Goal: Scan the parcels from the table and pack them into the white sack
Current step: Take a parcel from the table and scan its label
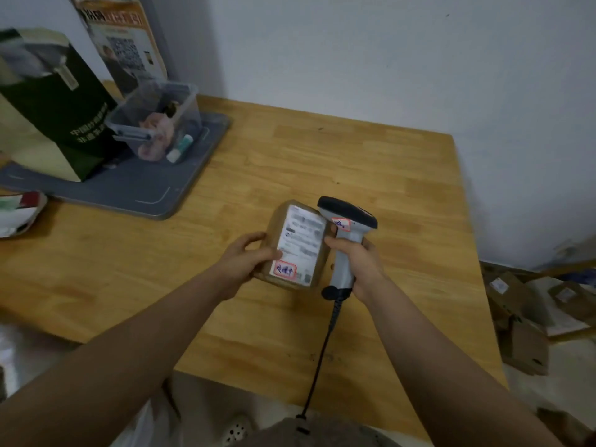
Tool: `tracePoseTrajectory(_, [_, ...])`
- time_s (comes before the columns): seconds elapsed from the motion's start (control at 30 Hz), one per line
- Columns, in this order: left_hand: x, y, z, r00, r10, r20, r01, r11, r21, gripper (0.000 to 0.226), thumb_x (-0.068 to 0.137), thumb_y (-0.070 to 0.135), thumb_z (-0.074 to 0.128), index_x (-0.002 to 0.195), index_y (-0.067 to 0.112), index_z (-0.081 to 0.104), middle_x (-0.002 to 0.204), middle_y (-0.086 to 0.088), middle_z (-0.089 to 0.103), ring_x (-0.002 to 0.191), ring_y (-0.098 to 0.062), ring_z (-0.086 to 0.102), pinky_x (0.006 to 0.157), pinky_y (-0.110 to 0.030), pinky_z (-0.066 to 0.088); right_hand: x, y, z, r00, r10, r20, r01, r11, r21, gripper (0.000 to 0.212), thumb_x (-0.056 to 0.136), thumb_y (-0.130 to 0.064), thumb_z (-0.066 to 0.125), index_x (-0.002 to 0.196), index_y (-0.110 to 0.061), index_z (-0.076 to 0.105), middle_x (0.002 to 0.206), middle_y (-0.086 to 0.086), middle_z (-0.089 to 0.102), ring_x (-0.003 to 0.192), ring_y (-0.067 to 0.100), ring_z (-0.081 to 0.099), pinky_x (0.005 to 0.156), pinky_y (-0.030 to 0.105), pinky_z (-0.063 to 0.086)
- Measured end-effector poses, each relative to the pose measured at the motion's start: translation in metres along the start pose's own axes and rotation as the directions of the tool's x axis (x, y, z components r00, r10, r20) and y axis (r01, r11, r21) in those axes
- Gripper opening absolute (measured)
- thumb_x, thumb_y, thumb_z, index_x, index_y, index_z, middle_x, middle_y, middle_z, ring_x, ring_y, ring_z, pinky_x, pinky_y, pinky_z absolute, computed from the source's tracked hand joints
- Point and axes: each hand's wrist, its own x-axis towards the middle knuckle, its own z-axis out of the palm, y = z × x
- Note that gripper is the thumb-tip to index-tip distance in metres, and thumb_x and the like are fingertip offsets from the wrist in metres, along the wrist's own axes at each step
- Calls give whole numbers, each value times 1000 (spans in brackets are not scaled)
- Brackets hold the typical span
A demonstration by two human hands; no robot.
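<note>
One parcel (275,233), a brown box with a white label (303,235) facing up, was at the middle of the desk (354,156), between the person's two hands. The left grip (245,258) held the box by its left long edge, fingers curled over the top corner and thumb pressed on the lower part of the label. The right grip (359,261) was wrapped round the handle of the scanner (346,221), whose cable (322,350) ran down toward the person.

The parcel lay directly left of the scanner, just beside it. Its long axis ran away from the person, leaning a little to the right, roughly parallel to the scanner's handle. The scanner's dark head seemed to point away and rightward rather than at the label, though blur made that hard to settle. The coming move therefore likely called for swinging the head leftward and down over the label, or tipping the label toward it. The white sack was not plainly in view.
</note>
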Motion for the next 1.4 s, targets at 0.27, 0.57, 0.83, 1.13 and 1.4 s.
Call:
tracePoseTrajectory(0.27, [12, 22, -40, 958, 153, -242, -167, 985, -40, 50, 77, 15, 77, 120, 1, 56, 110, -14, 69, 93, -24, 69, 77, -32, 55, -47, -11, 26, 977, 5, 211, 26, 989, -143, 11, 83, -13, 71, 86, -5, 63, 55, 8, 56, 42, 19, 49, 45, 26, 43])
tracePoseTrajectory(0.57, [9, 15, -59, 927, 206, -315, -233, 971, -52, 52, 76, 10, 78, 123, -1, 56, 110, -14, 68, 96, -28, 68, 90, -41, 55, -62, -15, 42, 970, 24, 240, 32, 973, -228, 14, 80, -2, 71, 74, -4, 58, 48, 4, 50, 38, 16, 41, 41, 23, 37])
tracePoseTrajectory(0.83, [9, 15, -68, 921, 220, -322, -250, 967, -55, 52, 76, 12, 79, 121, 2, 56, 107, -10, 69, 91, -23, 70, 77, -31, 56, -66, -16, 51, 960, 31, 280, 47, 962, -267, 14, 81, -1, 69, 76, -4, 56, 50, 6, 48, 39, 17, 39, 43, 24, 36])
tracePoseTrajectory(1.13, [7, 14, -76, 912, 227, -341, -268, 960, -78, 53, 75, 12, 79, 122, 4, 55, 107, -8, 68, 91, -21, 69, 75, -28, 55, -63, -16, 59, 954, 28, 299, 49, 967, -249, 18, 80, -1, 70, 70, -4, 56, 49, 6, 49, 38, 17, 40, 43, 24, 37])
tracePoseTrajectory(1.4, [-26, 10, -120, 854, 197, -481, -342, 910, -235, 62, 74, 19, 80, 127, 4, 52, 114, -10, 67, 97, -23, 69, 88, -36, 56, -60, -13, 108, 923, 32, 383, 50, 978, -203, 16, 78, -3, 73, 73, -5, 59, 50, 7, 53, 38, 16, 43, 41, 25, 38])
